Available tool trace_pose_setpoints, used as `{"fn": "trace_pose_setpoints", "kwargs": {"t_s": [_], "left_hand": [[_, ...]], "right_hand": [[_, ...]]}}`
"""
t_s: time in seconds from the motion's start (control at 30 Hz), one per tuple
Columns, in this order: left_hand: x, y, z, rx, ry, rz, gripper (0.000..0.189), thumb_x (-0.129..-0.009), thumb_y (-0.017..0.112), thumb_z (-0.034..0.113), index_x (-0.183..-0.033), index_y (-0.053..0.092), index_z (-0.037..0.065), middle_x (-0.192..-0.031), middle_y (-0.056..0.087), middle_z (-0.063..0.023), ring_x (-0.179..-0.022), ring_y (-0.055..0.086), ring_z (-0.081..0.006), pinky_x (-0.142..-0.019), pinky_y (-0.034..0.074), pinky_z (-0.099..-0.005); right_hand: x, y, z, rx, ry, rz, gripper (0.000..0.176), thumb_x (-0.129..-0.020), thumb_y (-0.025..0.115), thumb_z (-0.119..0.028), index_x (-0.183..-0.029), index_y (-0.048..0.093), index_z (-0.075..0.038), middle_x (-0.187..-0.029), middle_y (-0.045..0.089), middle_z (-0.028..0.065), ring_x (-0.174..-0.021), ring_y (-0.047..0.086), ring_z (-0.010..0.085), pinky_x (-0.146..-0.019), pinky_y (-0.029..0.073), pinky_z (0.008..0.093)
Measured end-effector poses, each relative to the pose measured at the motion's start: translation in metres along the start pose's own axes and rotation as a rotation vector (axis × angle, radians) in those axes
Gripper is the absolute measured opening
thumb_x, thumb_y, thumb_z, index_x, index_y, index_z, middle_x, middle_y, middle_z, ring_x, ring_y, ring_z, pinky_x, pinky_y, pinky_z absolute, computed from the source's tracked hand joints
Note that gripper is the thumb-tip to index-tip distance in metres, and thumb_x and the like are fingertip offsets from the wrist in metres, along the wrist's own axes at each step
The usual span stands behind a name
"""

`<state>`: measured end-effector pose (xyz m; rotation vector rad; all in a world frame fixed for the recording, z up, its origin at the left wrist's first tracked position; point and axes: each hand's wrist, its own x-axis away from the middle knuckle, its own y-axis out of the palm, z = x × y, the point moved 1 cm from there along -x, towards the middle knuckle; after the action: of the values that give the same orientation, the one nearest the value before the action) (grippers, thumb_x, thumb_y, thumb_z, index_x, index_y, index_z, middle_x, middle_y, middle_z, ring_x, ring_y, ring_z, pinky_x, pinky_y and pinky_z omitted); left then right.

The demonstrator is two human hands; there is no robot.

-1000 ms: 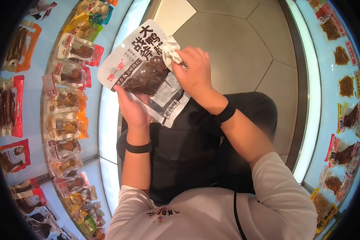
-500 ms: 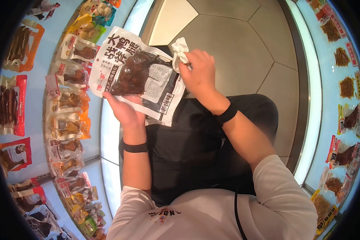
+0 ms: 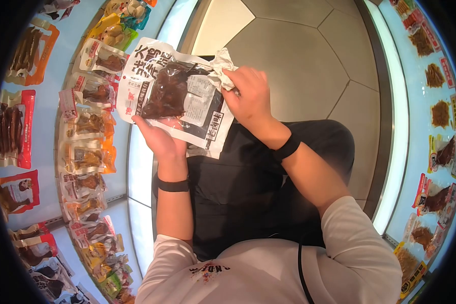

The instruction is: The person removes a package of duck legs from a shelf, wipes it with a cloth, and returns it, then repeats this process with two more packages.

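A large white and black food packet (image 3: 137,93) with dark meat showing through its clear window is held up in front of my lap. My left hand (image 3: 162,142) supports it from below at its lower left edge, thumb on the front and the other fingers hidden behind. Between the fingers and thumb of my right hand (image 3: 251,96) is a crumpled white tissue (image 3: 222,70), which lies against the packet's upper right edge.
Illuminated shelves with rows of packaged snacks (image 3: 88,124) run along the left. More packets (image 3: 440,112) line the lit shelf at the right. Grey floor tiles (image 3: 299,61) show beyond my dark-trousered legs.
My right hand has moved slightly left and down, bringing the tissue from beside the packet onto its upper right edge. The packet has shifted and tilted a little in my left hand.
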<state>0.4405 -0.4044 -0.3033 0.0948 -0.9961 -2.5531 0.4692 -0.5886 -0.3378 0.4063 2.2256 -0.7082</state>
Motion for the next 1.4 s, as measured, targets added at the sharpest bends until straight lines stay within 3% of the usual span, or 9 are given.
{"fn": "trace_pose_setpoints", "kwargs": {"t_s": [0.23, 0.33, 0.53, 0.63, 0.73, 0.93, 1.27, 1.33, 1.4], "left_hand": [[-0.01, -0.017, -0.003, 0.092, -0.08, 0.034, 0.054, -0.105, 0.027, 0.046, -0.141, 0.041, 0.009, -0.137, 0.051, -0.0111, -0.121, 0.053, -0.0266, -0.102, 0.045, -0.0406], [-0.004, -0.008, -0.004, 0.048, -0.042, -0.012, 0.056, -0.104, 0.027, 0.05, -0.143, 0.041, 0.013, -0.138, 0.05, -0.008, -0.121, 0.052, -0.0219, -0.099, 0.046, -0.0366], [0.002, 0.001, -0.002, 0.033, 0.009, 0.047, 0.053, -0.105, 0.027, 0.048, -0.142, 0.039, 0.012, -0.13, 0.054, -0.0098, -0.106, 0.058, -0.0231, -0.089, 0.052, -0.0367], [0.002, -0.009, -0.004, -0.128, 0.07, 0.076, 0.053, -0.104, 0.029, 0.052, -0.137, 0.041, 0.013, -0.108, 0.059, -0.0073, -0.076, 0.056, -0.0163, -0.063, 0.05, -0.0286], [0.005, -0.007, -0.005, -0.168, 0.093, 0.066, 0.053, -0.103, 0.03, 0.054, -0.133, 0.043, 0.013, -0.087, 0.056, -0.0042, -0.058, 0.044, -0.0124, -0.049, 0.038, -0.0243], [0.001, -0.011, -0.004, -0.173, 0.093, -0.001, 0.054, -0.103, 0.029, 0.054, -0.134, 0.043, 0.012, -0.1, 0.057, -0.0041, -0.067, 0.049, -0.0136, -0.056, 0.043, -0.027], [0.01, -0.01, -0.008, -0.148, 0.01, -0.071, 0.055, -0.104, 0.031, 0.049, -0.144, 0.035, 0.011, -0.134, 0.05, -0.0092, -0.116, 0.053, -0.0232, -0.093, 0.047, -0.0373], [0.02, 0.005, -0.015, -0.162, 0.009, -0.149, 0.055, -0.105, 0.032, 0.047, -0.14, 0.036, 0.005, -0.131, 0.051, -0.0105, -0.109, 0.056, -0.0206, -0.084, 0.05, -0.0346], [0.019, 0.0, -0.016, -0.236, -0.023, -0.197, 0.055, -0.105, 0.032, 0.046, -0.14, 0.036, 0.004, -0.133, 0.049, -0.0122, -0.114, 0.055, -0.0235, -0.091, 0.05, -0.0399]], "right_hand": [[0.003, 0.004, -0.004, 0.022, -0.003, 0.002, 0.024, -0.073, 0.073, -0.013, -0.096, 0.067, -0.009, -0.084, 0.06, 0.0034, -0.081, 0.057, 0.0242, -0.076, 0.038, 0.0375], [0.006, 0.005, -0.003, 0.008, 0.03, -0.022, 0.024, -0.072, 0.073, -0.014, -0.095, 0.067, -0.008, -0.083, 0.061, 0.0035, -0.081, 0.057, 0.024, -0.076, 0.038, 0.0378], [0.004, 0.003, 0.0, 0.029, 0.108, -0.06, 0.021, -0.074, 0.072, -0.017, -0.091, 0.068, -0.006, -0.08, 0.063, 0.0049, -0.079, 0.059, 0.0248, -0.076, 0.039, 0.0378], [0.003, 0.002, -0.001, -0.017, 0.187, -0.058, 0.016, -0.075, 0.071, -0.017, -0.086, 0.066, -0.005, -0.076, 0.063, 0.0066, -0.076, 0.059, 0.0267, -0.074, 0.039, 0.0382], [0.001, 0.002, -0.001, -0.017, 0.204, -0.043, 0.015, -0.074, 0.071, -0.016, -0.081, 0.064, -0.005, -0.074, 0.062, 0.0079, -0.073, 0.059, 0.028, -0.072, 0.039, 0.0386], [0.001, 0.001, 0.0, -0.021, 0.193, -0.033, 0.015, -0.073, 0.071, -0.016, -0.078, 0.062, -0.005, -0.072, 0.061, 0.0083, -0.071, 0.058, 0.0287, -0.07, 0.039, 0.0385], [0.0, 0.003, -0.004, -0.059, 0.146, -0.047, 0.018, -0.072, 0.073, -0.014, -0.081, 0.06, -0.006, -0.071, 0.06, 0.0079, -0.069, 0.058, 0.0289, -0.07, 0.042, 0.0395], [0.006, 0.006, -0.009, -0.069, 0.097, -0.062, 0.019, -0.072, 0.073, -0.015, -0.083, 0.059, -0.006, -0.071, 0.06, 0.008, -0.069, 0.058, 0.0288, -0.07, 0.042, 0.04], [0.007, 0.006, -0.01, -0.048, 0.121, -0.099, 0.021, -0.073, 0.073, -0.016, -0.085, 0.058, -0.007, -0.072, 0.061, 0.0078, -0.071, 0.059, 0.0289, -0.07, 0.042, 0.0395]]}}
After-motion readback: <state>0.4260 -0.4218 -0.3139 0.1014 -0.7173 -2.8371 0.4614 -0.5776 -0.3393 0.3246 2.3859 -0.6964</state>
